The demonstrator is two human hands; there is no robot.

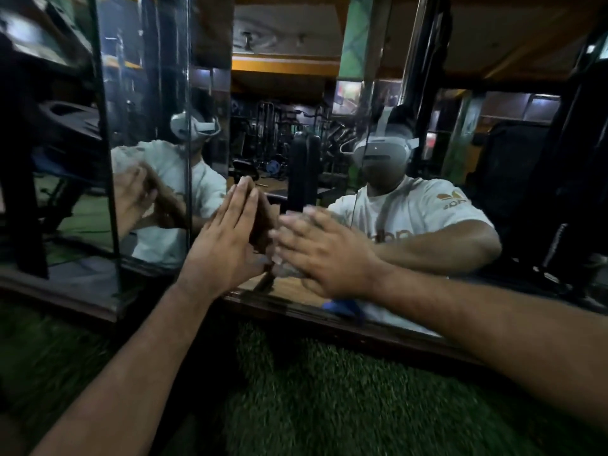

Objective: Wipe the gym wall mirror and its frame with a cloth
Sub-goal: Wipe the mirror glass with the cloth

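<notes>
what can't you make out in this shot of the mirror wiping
- Cloth: head view, only a blue scrap shows under the right hand; the hand hides the rest.
- Right hand's fingers: motion-blurred, so grip unclear.
- Mirror top: cut off by the picture's edge.
- Frame: dark, dirt untellable.

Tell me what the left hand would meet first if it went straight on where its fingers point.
The mirror glass: the left hand has straight fingers whose tips seem to touch it already, though depth is unclear.
</notes>
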